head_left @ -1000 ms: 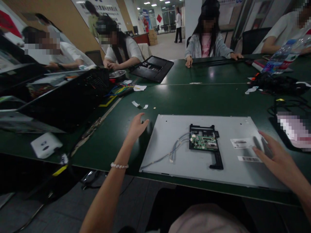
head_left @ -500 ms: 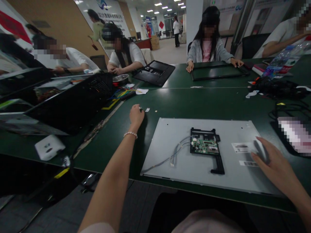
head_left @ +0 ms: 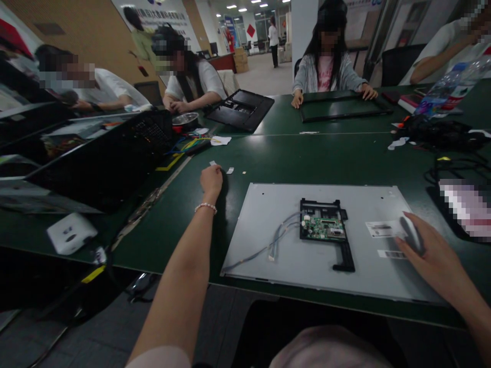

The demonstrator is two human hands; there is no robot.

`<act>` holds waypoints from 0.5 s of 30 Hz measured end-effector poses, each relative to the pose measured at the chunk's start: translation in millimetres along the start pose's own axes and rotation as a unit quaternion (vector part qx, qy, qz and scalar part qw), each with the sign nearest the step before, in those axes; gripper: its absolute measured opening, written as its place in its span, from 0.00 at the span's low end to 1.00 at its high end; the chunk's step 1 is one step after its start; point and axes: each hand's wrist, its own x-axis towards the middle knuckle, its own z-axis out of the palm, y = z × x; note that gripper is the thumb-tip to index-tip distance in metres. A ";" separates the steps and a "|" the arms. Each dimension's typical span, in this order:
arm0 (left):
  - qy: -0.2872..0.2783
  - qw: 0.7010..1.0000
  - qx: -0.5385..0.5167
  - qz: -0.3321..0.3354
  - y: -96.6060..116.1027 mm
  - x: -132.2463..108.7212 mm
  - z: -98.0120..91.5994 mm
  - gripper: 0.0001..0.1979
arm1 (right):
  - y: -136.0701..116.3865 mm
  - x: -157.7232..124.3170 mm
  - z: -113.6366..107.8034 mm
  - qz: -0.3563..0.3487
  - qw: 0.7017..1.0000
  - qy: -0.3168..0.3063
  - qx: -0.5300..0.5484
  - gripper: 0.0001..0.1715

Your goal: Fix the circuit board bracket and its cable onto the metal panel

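My left hand [head_left: 211, 182] rests on the green table with its fingers curled closed. A small white paper piece [head_left: 213, 163] shows just beyond its knuckles; whether the fingers hold anything is hidden. To my right, my right hand [head_left: 433, 250] grips a grey roll of tape [head_left: 411, 236] edge-on, over the right part of a flat metal display panel [head_left: 253, 225]. Two white labels [head_left: 379, 229] lie on the panel beside the roll. At the panel's middle sits a green circuit board [head_left: 324, 227] in a black bracket [head_left: 347, 255], with grey wires [head_left: 264, 249] running to the lower left corner.
Small white scraps [head_left: 230, 170] lie right of my left hand. An open black computer case [head_left: 111, 153] and a white box-shaped device [head_left: 71, 233] stand left. Across the table are a black plastic cover [head_left: 241, 110] and a person holding a black frame [head_left: 345, 116]. Bottles [head_left: 445, 92] stand right.
My left hand has shifted slightly left, and the white paper piece now shows beyond it. My right hand keeps its grip. The whole view has tilted down a little.
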 end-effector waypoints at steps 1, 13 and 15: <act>0.005 1.000 0.009 0.004 1.7 -1.4 -0.6 0.20 | 0.1 0.0 -0.3 0.000 1.000 -0.001 0.000 0.39; 0.034 0.997 0.026 0.064 12.6 -22.9 -19.6 0.20 | 1.9 -0.9 -1.9 -0.006 1.000 -0.011 0.003 0.38; 0.033 0.996 0.018 0.083 16.5 -29.7 -26.1 0.20 | 2.1 -0.8 -1.4 -0.006 1.000 -0.013 0.001 0.38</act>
